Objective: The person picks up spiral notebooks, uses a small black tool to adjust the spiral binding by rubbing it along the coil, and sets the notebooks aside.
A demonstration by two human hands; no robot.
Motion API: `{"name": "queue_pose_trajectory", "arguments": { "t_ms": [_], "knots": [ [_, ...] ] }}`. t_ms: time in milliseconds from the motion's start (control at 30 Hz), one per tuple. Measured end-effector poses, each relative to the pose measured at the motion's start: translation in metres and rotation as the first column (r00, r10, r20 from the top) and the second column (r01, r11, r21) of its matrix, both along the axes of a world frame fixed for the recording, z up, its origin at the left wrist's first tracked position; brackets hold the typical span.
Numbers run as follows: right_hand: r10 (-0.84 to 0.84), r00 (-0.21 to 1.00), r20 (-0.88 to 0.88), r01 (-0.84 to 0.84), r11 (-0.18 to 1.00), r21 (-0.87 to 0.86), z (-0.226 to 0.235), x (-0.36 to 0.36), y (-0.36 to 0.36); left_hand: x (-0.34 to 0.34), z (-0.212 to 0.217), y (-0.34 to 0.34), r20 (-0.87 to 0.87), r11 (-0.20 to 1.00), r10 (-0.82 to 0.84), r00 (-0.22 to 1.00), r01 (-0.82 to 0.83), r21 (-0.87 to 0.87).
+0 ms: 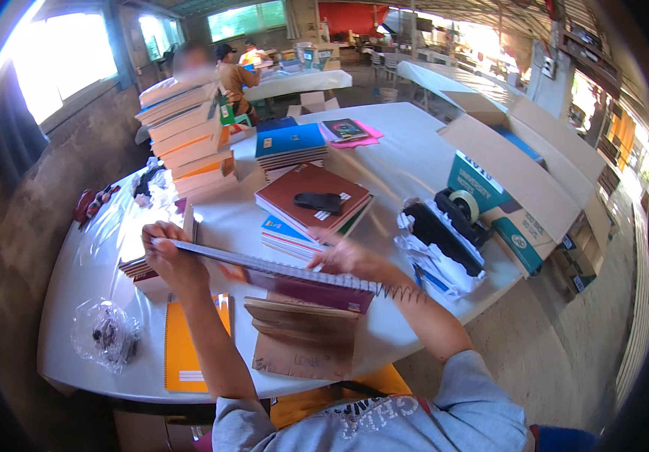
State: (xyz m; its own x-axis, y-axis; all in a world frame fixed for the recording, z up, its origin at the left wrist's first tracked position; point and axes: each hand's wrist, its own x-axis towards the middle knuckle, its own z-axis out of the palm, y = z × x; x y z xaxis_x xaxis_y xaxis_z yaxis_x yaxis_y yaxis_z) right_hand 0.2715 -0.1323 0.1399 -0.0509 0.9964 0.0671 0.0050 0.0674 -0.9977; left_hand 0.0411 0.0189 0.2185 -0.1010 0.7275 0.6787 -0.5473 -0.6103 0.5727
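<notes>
A: How will the notebook [279,273] handle?
B: Light and floppy, I'd judge; best gripped at both ends. The left hand [165,256] pinches its left end; the right hand [347,258] grips near the wire spiral, above the table [76,301].
A: Its look?
B: Maroon cover, spiral trailing loose on the right.

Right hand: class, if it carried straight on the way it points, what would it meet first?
Probably the stack of notebooks just beyond the right hand, though depth is hard to judge here.
</notes>
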Motion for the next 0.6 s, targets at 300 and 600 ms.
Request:
{"name": "queue_pose_trajectory", "arguments": {
  "t_ms": [300,600],
  "knots": [
    [-0.052,0.755,-0.654,0.18,0.975,0.131,0.014,-0.048,-0.004,0.031,0.03,0.009,-0.018,0.986,-0.131,0.991,0.128,-0.105],
    [-0.535,0.843,0.059,0.454,0.765,0.457,0.038,-0.023,-0.068,0.021,-0.044,-0.015,0.121,0.711,-0.518,0.847,0.505,-0.489]
  ]
}}
